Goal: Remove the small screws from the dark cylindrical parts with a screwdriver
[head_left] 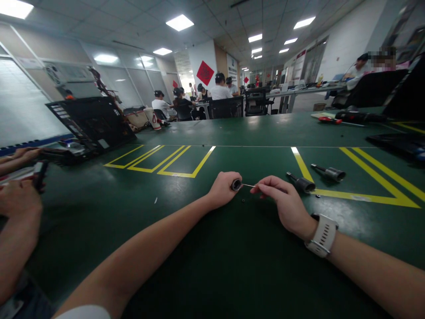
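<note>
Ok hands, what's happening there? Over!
Left hand: gripping dark cylinder. Right hand: pinching thin rod, pointed toward cylinder. Small dark piece on table, clear of both hands.

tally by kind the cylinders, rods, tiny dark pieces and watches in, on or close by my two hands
Cylinders: 3
Rod: 1
Tiny dark pieces: 2
Watch: 1
Total: 7

Sockets (304,184) right of right grip (286,204)
</note>
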The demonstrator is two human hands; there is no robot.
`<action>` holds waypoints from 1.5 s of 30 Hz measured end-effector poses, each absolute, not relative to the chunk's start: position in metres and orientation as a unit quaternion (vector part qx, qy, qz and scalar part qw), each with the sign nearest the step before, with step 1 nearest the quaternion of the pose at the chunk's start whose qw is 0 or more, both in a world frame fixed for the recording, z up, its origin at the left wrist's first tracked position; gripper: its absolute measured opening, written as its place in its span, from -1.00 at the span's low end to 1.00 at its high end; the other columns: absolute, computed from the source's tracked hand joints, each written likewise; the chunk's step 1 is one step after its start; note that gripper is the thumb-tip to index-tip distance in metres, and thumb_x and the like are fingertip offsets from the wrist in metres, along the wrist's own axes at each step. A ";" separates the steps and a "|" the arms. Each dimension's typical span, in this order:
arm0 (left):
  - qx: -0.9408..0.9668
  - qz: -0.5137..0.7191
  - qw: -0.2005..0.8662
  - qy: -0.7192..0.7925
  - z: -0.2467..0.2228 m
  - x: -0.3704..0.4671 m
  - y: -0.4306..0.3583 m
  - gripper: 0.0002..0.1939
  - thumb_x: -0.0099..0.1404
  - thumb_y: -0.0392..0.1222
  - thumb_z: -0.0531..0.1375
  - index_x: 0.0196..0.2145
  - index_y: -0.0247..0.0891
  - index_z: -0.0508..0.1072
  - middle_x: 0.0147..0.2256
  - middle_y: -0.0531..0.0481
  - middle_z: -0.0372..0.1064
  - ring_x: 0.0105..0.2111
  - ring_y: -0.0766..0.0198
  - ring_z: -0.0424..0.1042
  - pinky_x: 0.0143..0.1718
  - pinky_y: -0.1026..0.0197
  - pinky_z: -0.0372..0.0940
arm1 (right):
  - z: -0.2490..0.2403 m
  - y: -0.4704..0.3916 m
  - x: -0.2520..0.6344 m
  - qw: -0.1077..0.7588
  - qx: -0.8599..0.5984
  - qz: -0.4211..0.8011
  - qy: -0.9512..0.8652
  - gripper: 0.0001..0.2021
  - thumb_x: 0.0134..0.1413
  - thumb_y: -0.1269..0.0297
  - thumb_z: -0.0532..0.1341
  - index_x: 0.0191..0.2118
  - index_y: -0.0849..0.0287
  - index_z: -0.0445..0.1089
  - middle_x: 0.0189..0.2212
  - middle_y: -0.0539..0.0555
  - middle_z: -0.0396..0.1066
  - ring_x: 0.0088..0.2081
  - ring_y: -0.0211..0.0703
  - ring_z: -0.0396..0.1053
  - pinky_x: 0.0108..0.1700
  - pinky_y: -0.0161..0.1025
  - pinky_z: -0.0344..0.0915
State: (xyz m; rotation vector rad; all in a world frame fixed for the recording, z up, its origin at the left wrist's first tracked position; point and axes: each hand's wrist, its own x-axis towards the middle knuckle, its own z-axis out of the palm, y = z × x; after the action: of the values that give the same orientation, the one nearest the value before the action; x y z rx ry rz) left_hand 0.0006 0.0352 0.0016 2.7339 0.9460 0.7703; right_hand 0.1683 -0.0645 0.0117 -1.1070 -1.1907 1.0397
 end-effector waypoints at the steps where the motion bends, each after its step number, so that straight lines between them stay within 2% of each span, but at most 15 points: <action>1: 0.912 0.253 0.064 0.318 0.002 0.001 0.035 -0.95 0.17 -0.29 0.14 -0.45 -0.29 0.33 -0.47 0.08 0.33 -0.41 0.31 0.31 -0.32 0.25 0.11 | 0.013 -0.066 0.167 0.564 -0.478 0.428 -0.519 -0.88 -0.05 0.22 0.21 -0.45 0.13 0.42 -0.42 0.04 0.43 -0.31 -0.10 0.31 -0.22 -0.13 0.15; 4: 0.916 0.236 0.033 0.323 0.003 0.000 0.033 -0.96 0.14 -0.35 0.12 -0.44 -0.29 0.33 -0.46 0.06 0.33 -0.40 0.28 0.32 -0.33 0.23 0.08 | 0.017 -0.070 0.164 0.546 -0.491 0.411 -0.541 -0.90 -0.09 0.25 0.24 -0.49 0.13 0.45 -0.48 0.01 0.40 -0.37 -0.12 0.27 -0.26 -0.13 0.12; 8: 0.922 0.225 0.021 0.314 0.004 -0.001 0.031 -0.95 0.12 -0.37 0.11 -0.44 -0.29 0.33 -0.46 0.06 0.33 -0.40 0.28 0.31 -0.32 0.22 0.07 | 0.017 -0.067 0.165 0.540 -0.488 0.442 -0.524 -0.89 -0.10 0.24 0.22 -0.50 0.14 0.43 -0.45 0.05 0.43 -0.32 -0.08 0.31 -0.22 -0.11 0.15; 15: 0.914 0.273 0.089 0.286 0.000 -0.001 0.036 -0.93 0.14 -0.30 0.16 -0.48 -0.29 0.31 -0.49 0.10 0.29 -0.45 0.34 0.28 -0.32 0.25 0.11 | 0.013 -0.058 0.172 0.555 -0.464 0.530 -0.444 -0.86 -0.12 0.21 0.20 -0.47 0.17 0.38 -0.42 0.11 0.48 -0.31 -0.09 0.39 -0.26 -0.13 0.23; 22: 0.888 0.304 0.168 0.303 -0.001 0.001 0.038 -0.89 0.13 -0.24 0.18 -0.47 -0.29 0.30 -0.48 0.10 0.27 -0.48 0.37 0.24 -0.42 0.32 0.13 | 0.012 -0.059 0.171 0.564 -0.453 0.529 -0.443 -0.86 -0.09 0.20 0.19 -0.44 0.16 0.38 -0.40 0.09 0.48 -0.30 -0.09 0.39 -0.26 -0.13 0.23; 25: 0.890 0.293 0.139 0.319 -0.001 0.000 0.038 -0.90 0.14 -0.24 0.17 -0.48 -0.29 0.31 -0.48 0.09 0.29 -0.47 0.35 0.26 -0.41 0.30 0.11 | 0.010 -0.060 0.170 0.573 -0.459 0.493 -0.467 -0.86 -0.05 0.19 0.18 -0.43 0.14 0.38 -0.40 0.06 0.46 -0.28 -0.09 0.37 -0.23 -0.12 0.21; 29: 0.909 0.246 0.040 0.334 0.002 0.000 0.034 -0.97 0.13 -0.34 0.12 -0.46 -0.29 0.34 -0.48 0.06 0.32 -0.41 0.29 0.30 -0.34 0.23 0.08 | 0.009 -0.063 0.167 0.557 -0.479 0.443 -0.514 -0.88 -0.06 0.20 0.24 -0.43 0.13 0.44 -0.40 0.03 0.45 -0.30 -0.10 0.30 -0.22 -0.12 0.14; 34: 0.927 0.188 -0.025 0.324 0.007 0.001 0.027 -0.90 0.13 -0.39 0.07 -0.44 -0.28 0.35 -0.46 0.02 0.34 -0.39 0.24 0.31 -0.32 0.19 0.05 | 0.013 -0.063 0.167 0.542 -0.482 0.465 -0.507 -0.88 -0.09 0.22 0.23 -0.47 0.14 0.44 -0.41 0.05 0.46 -0.29 -0.07 0.34 -0.22 -0.10 0.16; 42: 0.922 0.239 0.065 0.298 0.002 -0.001 0.033 -0.99 0.15 -0.32 0.13 -0.43 -0.28 0.34 -0.43 0.05 0.35 -0.39 0.30 0.32 -0.27 0.23 0.12 | 0.012 -0.057 0.174 0.558 -0.455 0.548 -0.426 -0.87 -0.11 0.22 0.23 -0.46 0.17 0.40 -0.43 0.10 0.49 -0.33 -0.10 0.39 -0.25 -0.13 0.23; 45: 0.908 0.262 0.115 0.305 0.001 0.000 0.035 -0.91 0.15 -0.25 0.16 -0.47 -0.29 0.32 -0.47 0.08 0.31 -0.44 0.34 0.29 -0.33 0.27 0.14 | 0.012 -0.057 0.173 0.561 -0.451 0.555 -0.418 -0.86 -0.12 0.21 0.24 -0.46 0.18 0.40 -0.43 0.10 0.49 -0.34 -0.11 0.39 -0.26 -0.15 0.23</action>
State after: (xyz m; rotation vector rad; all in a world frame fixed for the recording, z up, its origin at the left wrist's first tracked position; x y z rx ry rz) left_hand -0.0004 0.0352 0.0015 2.6613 0.8940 0.7668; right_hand 0.1735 -0.0570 0.0120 -1.0621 -0.9838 1.3064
